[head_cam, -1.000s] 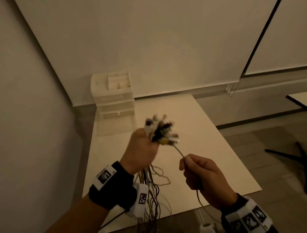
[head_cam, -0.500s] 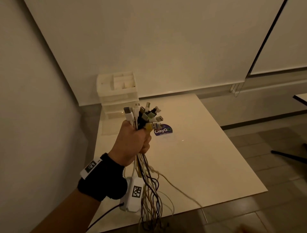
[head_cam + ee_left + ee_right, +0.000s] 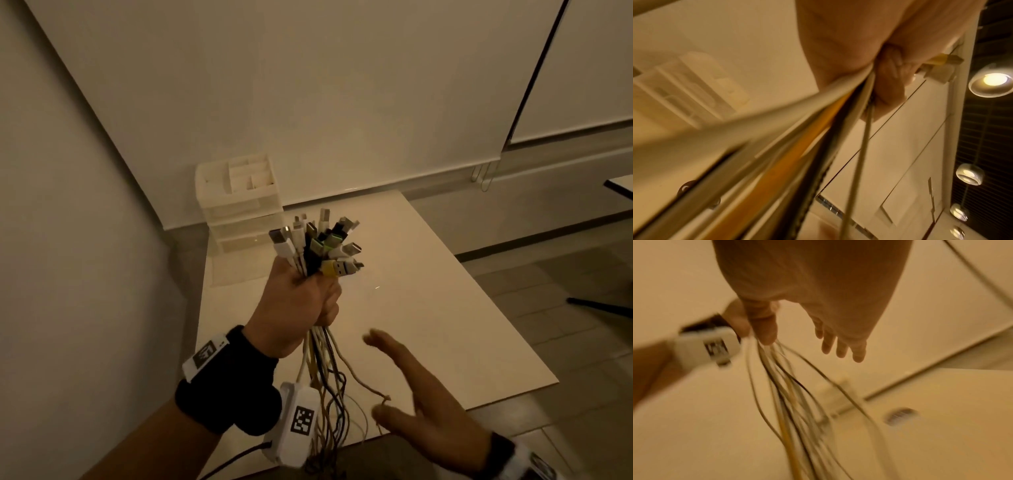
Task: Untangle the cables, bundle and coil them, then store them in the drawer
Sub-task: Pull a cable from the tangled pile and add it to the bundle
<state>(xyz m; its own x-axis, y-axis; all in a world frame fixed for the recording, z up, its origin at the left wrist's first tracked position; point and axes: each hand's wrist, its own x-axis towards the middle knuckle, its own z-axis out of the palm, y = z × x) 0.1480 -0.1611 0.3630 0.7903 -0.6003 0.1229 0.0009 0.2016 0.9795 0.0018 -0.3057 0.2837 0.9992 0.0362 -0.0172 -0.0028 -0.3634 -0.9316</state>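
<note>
My left hand (image 3: 298, 305) grips a thick bundle of cables (image 3: 317, 245) upright above the white table, with white, black, green and yellow plugs fanning out above the fist. The loose cords (image 3: 325, 387) hang below the fist past the table's near edge. From the left wrist view, white, yellow and black cables (image 3: 789, 133) run out of the curled fingers. My right hand (image 3: 411, 404) is spread with straight fingers just right of the hanging cords, holding nothing. In the right wrist view its thumb (image 3: 764, 327) is beside the hanging strands (image 3: 789, 386).
A white drawer organiser (image 3: 239, 205) with an open-topped tray stands at the table's (image 3: 428, 308) far left corner against the wall. A wall runs along the left. Tiled floor and a dark chair leg (image 3: 599, 305) lie to the right.
The right hand let go of a single cable, dropped out of view, and has come back open beside the hanging cords. The left hand raised the bundle upright.
</note>
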